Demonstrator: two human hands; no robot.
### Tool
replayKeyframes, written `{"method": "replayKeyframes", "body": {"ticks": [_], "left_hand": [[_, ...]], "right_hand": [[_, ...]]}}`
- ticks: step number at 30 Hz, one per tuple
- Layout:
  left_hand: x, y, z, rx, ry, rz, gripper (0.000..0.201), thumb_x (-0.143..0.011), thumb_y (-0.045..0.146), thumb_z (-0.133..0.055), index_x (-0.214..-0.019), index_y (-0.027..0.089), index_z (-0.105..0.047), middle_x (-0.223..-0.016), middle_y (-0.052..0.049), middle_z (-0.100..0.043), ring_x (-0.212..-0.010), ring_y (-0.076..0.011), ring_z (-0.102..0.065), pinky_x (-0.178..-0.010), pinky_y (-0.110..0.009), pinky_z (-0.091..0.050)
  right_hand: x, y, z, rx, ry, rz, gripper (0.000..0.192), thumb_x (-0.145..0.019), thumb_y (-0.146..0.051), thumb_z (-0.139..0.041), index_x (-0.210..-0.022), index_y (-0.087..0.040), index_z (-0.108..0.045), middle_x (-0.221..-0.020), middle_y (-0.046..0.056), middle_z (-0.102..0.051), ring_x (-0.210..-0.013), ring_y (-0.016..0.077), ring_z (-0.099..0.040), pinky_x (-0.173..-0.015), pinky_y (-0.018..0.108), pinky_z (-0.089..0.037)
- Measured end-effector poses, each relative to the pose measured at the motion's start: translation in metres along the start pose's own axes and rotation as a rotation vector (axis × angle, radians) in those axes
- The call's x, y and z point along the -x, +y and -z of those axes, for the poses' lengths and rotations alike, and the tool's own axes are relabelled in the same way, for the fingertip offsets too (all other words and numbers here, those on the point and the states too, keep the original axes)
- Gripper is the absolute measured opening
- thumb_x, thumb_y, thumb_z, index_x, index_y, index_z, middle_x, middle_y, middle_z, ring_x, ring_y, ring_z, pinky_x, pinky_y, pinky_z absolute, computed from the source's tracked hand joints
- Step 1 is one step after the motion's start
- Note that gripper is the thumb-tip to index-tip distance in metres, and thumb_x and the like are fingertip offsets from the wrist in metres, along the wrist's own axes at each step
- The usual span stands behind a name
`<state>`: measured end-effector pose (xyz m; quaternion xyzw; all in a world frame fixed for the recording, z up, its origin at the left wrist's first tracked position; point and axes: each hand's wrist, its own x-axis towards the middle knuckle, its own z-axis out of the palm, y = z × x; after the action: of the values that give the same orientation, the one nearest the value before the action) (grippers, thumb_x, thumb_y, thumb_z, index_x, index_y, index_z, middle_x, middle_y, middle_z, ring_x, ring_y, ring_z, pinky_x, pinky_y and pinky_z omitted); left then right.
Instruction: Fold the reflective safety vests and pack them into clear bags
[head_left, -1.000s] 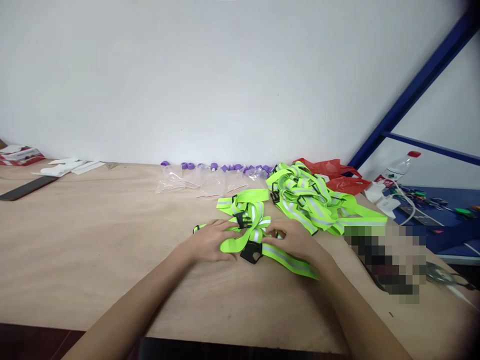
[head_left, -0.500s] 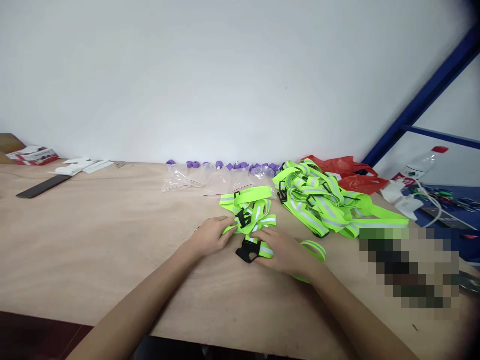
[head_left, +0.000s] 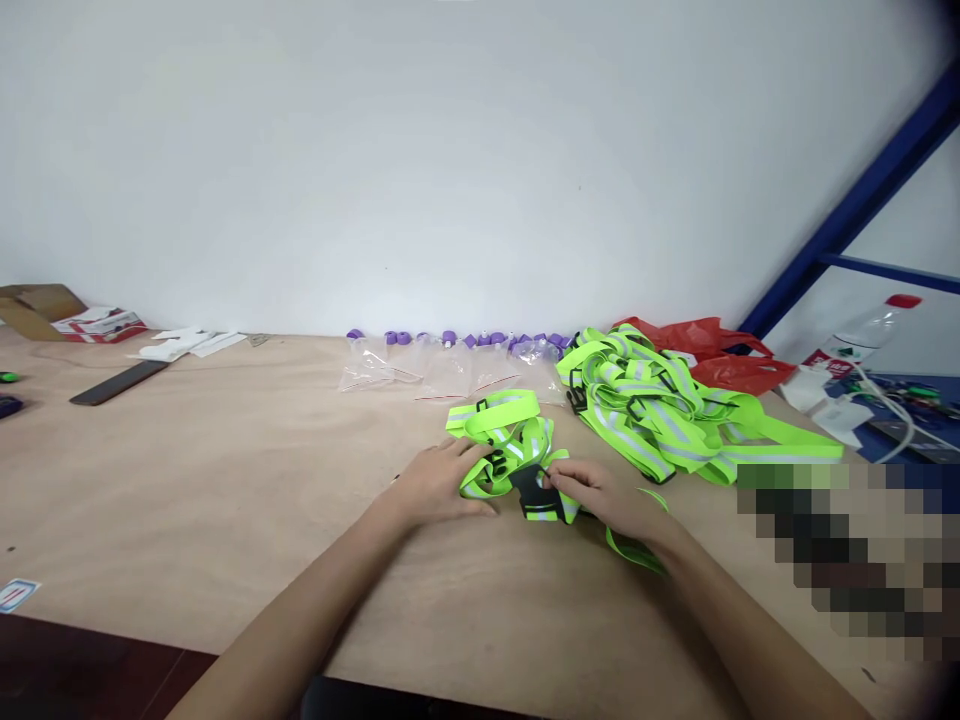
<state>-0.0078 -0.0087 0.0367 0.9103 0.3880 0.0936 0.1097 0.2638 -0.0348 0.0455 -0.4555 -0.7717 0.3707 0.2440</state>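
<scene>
While the left hand (head_left: 437,487) lies flat, fingers spread, on the bunched neon-yellow reflective strap (head_left: 504,440) at mid counter (head_left: 225,480), the right hand (head_left: 600,492) pinches its black plastic buckle (head_left: 531,487). One loose tail runs right and nearward. Behind lie clear zip bags (head_left: 450,368) holding purple-capped bits, contents unclear, and a heap of matching straps (head_left: 660,410).
</scene>
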Motion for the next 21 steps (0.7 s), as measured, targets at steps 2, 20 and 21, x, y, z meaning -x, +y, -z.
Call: {"method": "replayKeyframes", "body": {"ticks": [2,20,21], "left_hand": [[-0.002,0.002,-0.005,-0.037,0.012,0.022,0.067,-0.083,0.047,-0.067,-0.141,0.020,-0.048,-0.130,-0.015,-0.061,-0.115,-0.0350,-0.059,-0.092,-0.043,-0.049],[0.011,-0.012,0.026,1.591,0.182,0.397,0.051,-0.062,0.026,-0.071,-0.111,0.013,-0.064,-0.085,-0.005,-0.073,-0.074,-0.0226,-0.067,-0.067,-0.031,-0.052],[0.013,-0.009,0.028,1.652,0.143,0.396,0.054,-0.062,0.024,-0.071,-0.115,0.014,-0.064,-0.088,-0.006,-0.074,-0.076,-0.0232,-0.068,-0.068,-0.031,-0.052]], "right_hand": [[0.001,0.005,0.003,-0.048,0.060,-0.007,0.037,-0.092,-0.046,-0.047,-0.070,-0.020,-0.059,-0.070,0.001,-0.058,-0.068,0.0181,-0.052,-0.064,0.028,-0.042],[-0.002,0.031,0.026,-0.042,1.304,0.086,0.028,-0.082,-0.045,-0.064,-0.090,-0.018,-0.062,-0.079,0.005,-0.068,-0.069,0.0194,-0.065,-0.064,0.031,-0.050],[-0.002,0.030,0.028,-0.063,1.352,0.105,0.029,-0.082,-0.046,-0.064,-0.089,-0.018,-0.060,-0.078,0.005,-0.068,-0.069,0.0195,-0.065,-0.063,0.031,-0.051]]}}
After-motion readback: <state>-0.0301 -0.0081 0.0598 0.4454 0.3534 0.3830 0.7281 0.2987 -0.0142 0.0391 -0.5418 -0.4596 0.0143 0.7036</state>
